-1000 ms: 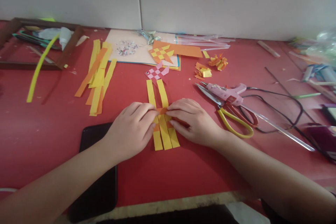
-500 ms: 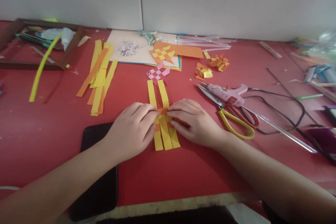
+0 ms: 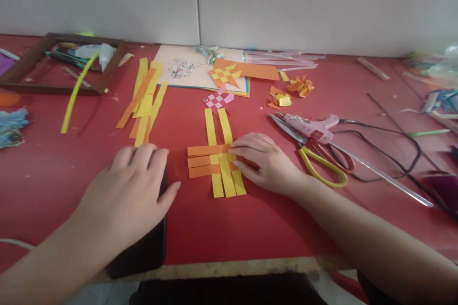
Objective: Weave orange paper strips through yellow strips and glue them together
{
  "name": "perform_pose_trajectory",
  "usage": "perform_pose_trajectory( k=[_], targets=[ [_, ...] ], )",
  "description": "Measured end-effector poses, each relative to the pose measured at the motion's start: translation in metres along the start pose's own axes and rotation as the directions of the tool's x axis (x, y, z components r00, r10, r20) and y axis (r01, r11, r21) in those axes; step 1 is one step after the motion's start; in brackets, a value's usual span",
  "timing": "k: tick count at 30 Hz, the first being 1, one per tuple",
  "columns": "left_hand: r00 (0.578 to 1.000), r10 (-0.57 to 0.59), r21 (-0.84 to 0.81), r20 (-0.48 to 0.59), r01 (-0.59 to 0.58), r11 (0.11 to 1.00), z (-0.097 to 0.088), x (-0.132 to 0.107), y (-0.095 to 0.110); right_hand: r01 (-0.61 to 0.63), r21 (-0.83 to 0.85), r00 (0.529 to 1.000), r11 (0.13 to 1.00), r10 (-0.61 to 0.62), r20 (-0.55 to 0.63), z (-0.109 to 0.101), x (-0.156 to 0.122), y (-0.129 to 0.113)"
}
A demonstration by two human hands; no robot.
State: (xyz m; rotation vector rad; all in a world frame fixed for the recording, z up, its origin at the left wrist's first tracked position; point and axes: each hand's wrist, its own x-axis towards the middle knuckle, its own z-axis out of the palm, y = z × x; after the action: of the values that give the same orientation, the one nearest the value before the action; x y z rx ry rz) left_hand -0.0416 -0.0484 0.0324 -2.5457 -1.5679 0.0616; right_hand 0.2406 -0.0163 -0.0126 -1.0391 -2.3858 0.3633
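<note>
Yellow paper strips (image 3: 224, 178) stand upright on the table, woven with orange paper strips (image 3: 199, 151) running across them. At the weave's right side, the fingertips of my right hand (image 3: 266, 163) hold it down, and the right ends of the orange strips are partly hidden under them. My left hand (image 3: 127, 195) is apart from the weave, over a black phone (image 3: 146, 252), with its thumb stretched away from the fingers and nothing in it. Just beyond the left hand lies a pile of loose yellow and orange strips (image 3: 146, 105).
Scissors (image 3: 307, 157) and a pink glue gun (image 3: 313, 126) with its cord lie to the right. A pink checkered paper fish (image 3: 219, 99) and an orange-yellow one (image 3: 225, 75) are behind the weave. Paper scraps (image 3: 300, 86) and a wooden frame (image 3: 53, 88) are farther back.
My left hand has let go of the weave and moved left, over the phone and towards the loose strips. The weave's left ends are now uncovered. My right hand stays on it.
</note>
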Motion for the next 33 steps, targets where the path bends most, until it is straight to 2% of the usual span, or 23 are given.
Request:
perform_pose_trajectory(
  k=[3,8,15,28,31,33],
  targets=[
    [0.999,-0.033,0.011,-0.008,0.033,0.999,0.005,-0.013,0.006,0.0,0.0,1.0,1.0,0.0,-0.005,0.001,0.0,0.001],
    [0.995,-0.077,0.033,-0.067,0.08,0.996,0.008,-0.012,0.013,0.005,-0.009,1.0,1.0,-0.005,-0.011,0.002,0.0,0.0],
    [0.993,-0.113,0.148,0.024,0.109,0.983,0.007,-0.006,0.017,0.004,-0.016,1.0,1.0,-0.005,-0.006,0.001,0.001,0.0],
    [0.984,-0.141,0.149,0.109,0.124,0.981,0.003,-0.001,0.013,0.028,0.008,1.0,1.0,-0.028,-0.004,0.001,-0.001,0.002],
    [0.982,-0.168,0.152,0.083,0.154,0.976,-0.003,0.005,0.012,0.029,0.009,1.0,1.0,-0.029,0.0,0.001,-0.001,0.003],
    [0.989,-0.147,0.121,0.022,0.143,0.982,-0.009,0.014,0.013,0.028,0.016,1.0,0.999,-0.028,0.005,0.001,-0.002,0.003]
  ],
)
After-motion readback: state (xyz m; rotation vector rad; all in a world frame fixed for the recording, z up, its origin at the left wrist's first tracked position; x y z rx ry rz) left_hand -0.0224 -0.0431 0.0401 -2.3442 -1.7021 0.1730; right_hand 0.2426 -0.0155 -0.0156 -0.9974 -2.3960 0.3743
